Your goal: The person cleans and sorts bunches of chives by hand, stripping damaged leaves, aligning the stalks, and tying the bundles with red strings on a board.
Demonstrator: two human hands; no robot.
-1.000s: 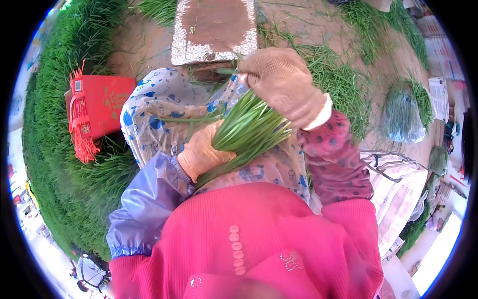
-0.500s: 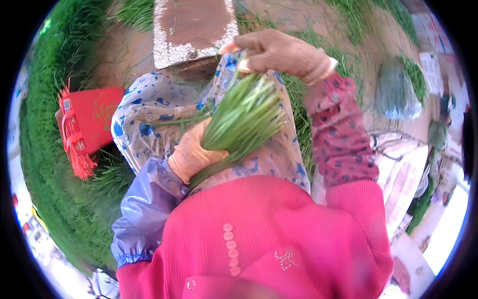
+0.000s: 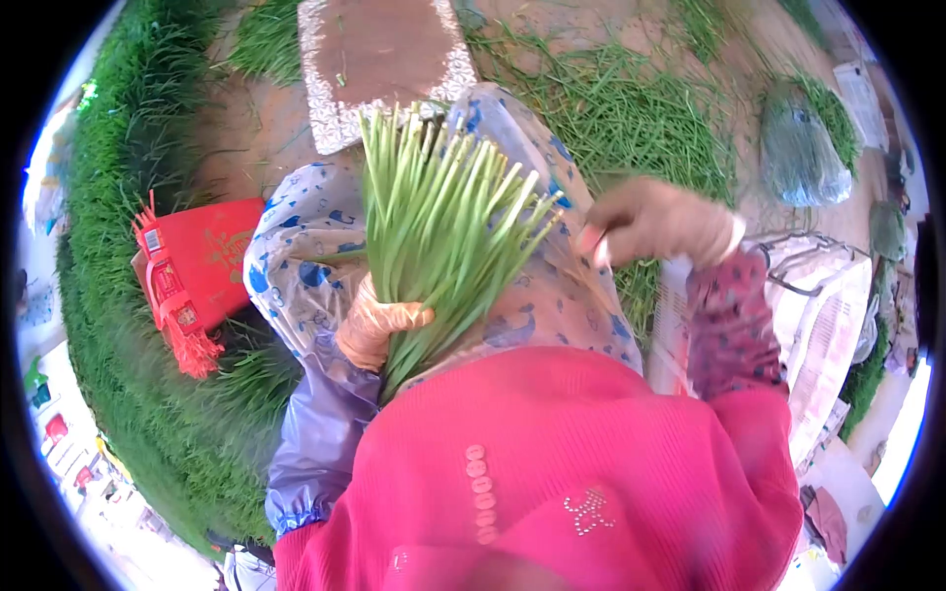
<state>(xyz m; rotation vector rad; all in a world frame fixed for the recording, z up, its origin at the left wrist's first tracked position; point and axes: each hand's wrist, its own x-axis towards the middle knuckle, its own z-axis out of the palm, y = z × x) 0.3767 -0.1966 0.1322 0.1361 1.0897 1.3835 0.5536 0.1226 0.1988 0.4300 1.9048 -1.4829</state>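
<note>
My left hand, in a pale orange glove, is wrapped round the lower part of a bundle of long green stalks. The pale cut ends of the bundle fan out away from me, above my lap. To the right of the bundle and apart from it is my right hand, in a tan knitted glove. Its fingers are bent and blurred by motion, and whether anything is between them cannot be made out. A plastic apron with blue prints covers my legs beneath the stalks.
A board with a patterned white edge lies ahead. Loose green stalks are strewn at the right, with a bagged bundle beyond. A red bag with red ties rests on the stacked greens at the left. White sacking and metal wire are near my right arm.
My right hand has moved away from the cut ends, to the right and nearer my body. The bundle in my left hand has swung more upright and its ends are spread wider.
</note>
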